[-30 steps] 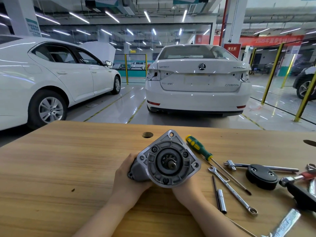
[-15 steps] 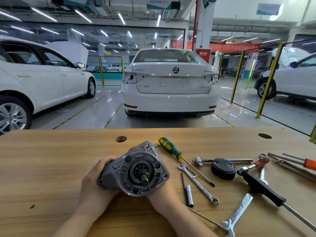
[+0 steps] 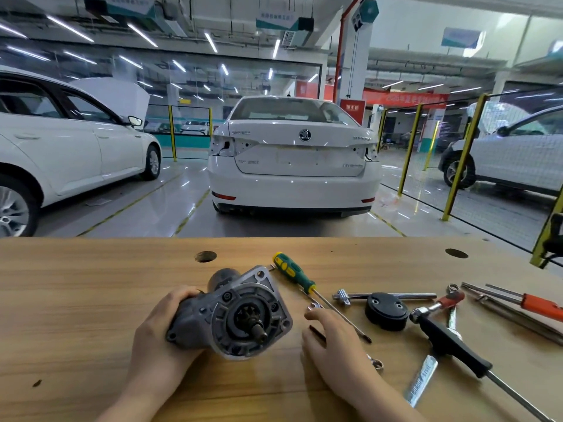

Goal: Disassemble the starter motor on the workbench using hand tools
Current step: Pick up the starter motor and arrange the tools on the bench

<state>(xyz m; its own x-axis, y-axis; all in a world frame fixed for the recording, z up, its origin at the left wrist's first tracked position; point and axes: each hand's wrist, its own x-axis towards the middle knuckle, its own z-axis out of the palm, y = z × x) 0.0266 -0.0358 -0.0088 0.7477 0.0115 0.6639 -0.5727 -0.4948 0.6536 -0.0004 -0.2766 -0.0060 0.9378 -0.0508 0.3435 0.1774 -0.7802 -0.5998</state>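
the starter motor [image 3: 231, 315] lies on its side on the wooden table [image 3: 76, 300], its long axis running from the far left toward the near right. the flanged nose with the small pinion gear [image 3: 257, 327] points near and a little right, toward the camera; the dark cylindrical rear end points away to the far left.

the left hand [image 3: 164, 327] is the grip on the motor: fingers curled over the top of the grey body, palm against its left side, clenched around the housing behind the flange. the flange sticks out to the right of that grip and stands tilted with its lower edge at the table.

the right hand [image 3: 332, 339] is just right of the flange, not touching the motor. it is released, fingers spread and lying flat over a slim combination wrench [image 3: 376, 362] whose ends show beyond the fingertips and beside the wrist; whether the hand presses on the wrench cannot be told.

beyond this hand, a green and yellow screwdriver [image 3: 292, 274] lies with its handle far and its shaft running under the fingertips toward the near right. further right of the hand sit a black round cap [image 3: 386, 310], a black-handled tool [image 3: 454, 344], a flat steel wrench [image 3: 420, 380] and an orange-handled tool [image 3: 539, 306], all well apart from the motor.
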